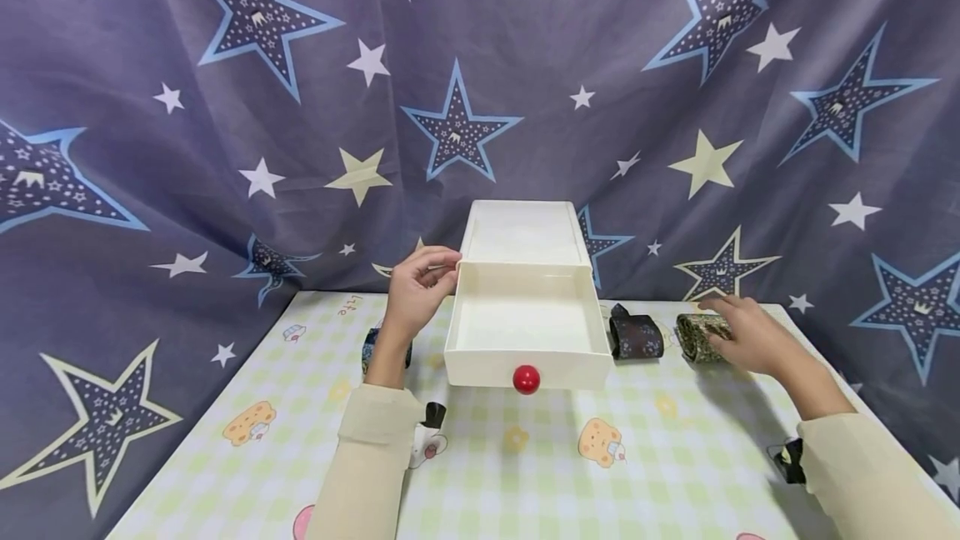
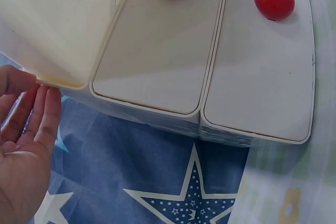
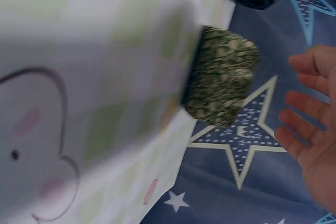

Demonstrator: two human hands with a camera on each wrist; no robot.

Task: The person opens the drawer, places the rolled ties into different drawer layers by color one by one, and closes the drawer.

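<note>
Green patterned fabric roll (image 1: 701, 336) lies right of the white plastic drawer box (image 1: 525, 332); soft and light, best taken around its middle. Right hand (image 1: 750, 332), fingers spread, hovers over it; left hand (image 1: 416, 286) pinches the box's corner.

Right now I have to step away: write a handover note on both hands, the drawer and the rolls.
Left hand: fingers curled on the left edge of the white drawer unit, steadying it.
Right hand: open, reaching over the green patterned roll, not gripping it.
Top drawer pulled out, nothing in it.
Dark roll lies right of the drawer; a blue roll sits behind the left wrist.
No roll is in the drawer yet.
</note>
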